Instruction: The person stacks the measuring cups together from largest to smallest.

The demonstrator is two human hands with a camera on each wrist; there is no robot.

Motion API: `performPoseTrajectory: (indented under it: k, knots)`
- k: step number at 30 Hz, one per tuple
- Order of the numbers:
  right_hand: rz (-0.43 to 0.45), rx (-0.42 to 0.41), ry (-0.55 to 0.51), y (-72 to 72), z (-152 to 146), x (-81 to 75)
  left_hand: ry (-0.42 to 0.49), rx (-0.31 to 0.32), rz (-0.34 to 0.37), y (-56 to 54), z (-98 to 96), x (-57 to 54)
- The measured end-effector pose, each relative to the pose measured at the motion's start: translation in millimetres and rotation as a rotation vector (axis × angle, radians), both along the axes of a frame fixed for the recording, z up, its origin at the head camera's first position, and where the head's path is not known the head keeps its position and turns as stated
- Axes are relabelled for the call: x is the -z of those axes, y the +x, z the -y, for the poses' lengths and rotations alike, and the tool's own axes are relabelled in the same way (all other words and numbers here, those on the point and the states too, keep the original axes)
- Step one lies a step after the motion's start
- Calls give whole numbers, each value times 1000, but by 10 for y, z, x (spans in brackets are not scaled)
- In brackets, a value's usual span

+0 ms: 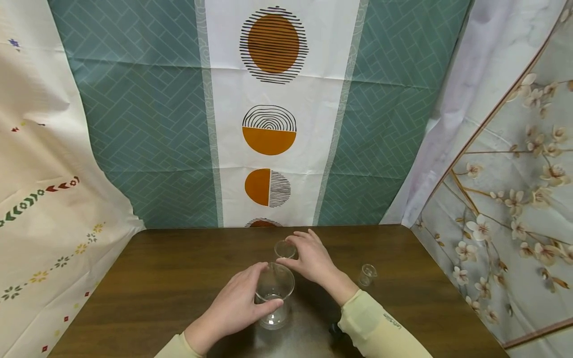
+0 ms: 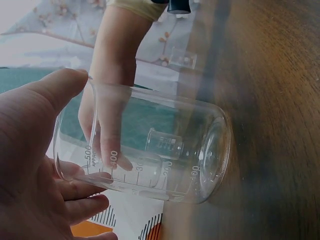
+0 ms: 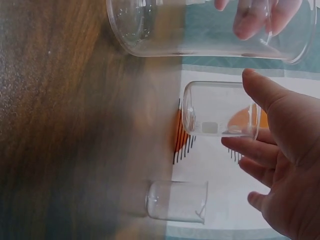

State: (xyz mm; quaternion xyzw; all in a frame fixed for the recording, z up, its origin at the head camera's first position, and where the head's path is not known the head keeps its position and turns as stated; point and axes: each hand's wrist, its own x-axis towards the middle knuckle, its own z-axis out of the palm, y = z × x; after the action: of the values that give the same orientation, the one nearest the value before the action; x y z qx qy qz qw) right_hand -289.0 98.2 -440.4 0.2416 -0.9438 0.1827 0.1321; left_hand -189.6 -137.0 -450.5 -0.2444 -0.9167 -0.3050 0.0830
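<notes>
My left hand (image 1: 237, 301) holds a large clear glass beaker (image 1: 275, 318) by its upper part, thumb on the near side, fingers on the far side. Volume marks show on the beaker's wall (image 2: 195, 125) in the left wrist view; it stands upright on the table. Beyond it, my right hand (image 1: 309, 256) grips a smaller beaker (image 3: 210, 107) between thumb and fingers. That beaker's base appears raised above the tabletop. Another small beaker (image 3: 175, 200) stands past it in the right wrist view, hidden behind the right hand in the head view.
A tiny spouted beaker (image 1: 368, 274) stands on the brown wooden table (image 1: 179, 268), right of my right forearm. Behind the table hangs a green and white patterned curtain (image 1: 152, 124). Printed cloths (image 1: 506, 223) line both sides. A dark device (image 1: 335, 330) sits under my right wrist.
</notes>
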Motion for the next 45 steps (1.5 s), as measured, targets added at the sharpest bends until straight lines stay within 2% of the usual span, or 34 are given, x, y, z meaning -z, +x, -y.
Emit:
performPoseTrajectory:
  k: [15,25,45]
  knots:
    - [-32,0,4,89,-27,-68,8,-6,10,13,-1,-15]
    - [-62,29,14,164,-30,-110,-10,-6,33,-3,10,-9]
    - [-122,19,-44,303,-71,-206,5,2,34,10,8,-28]
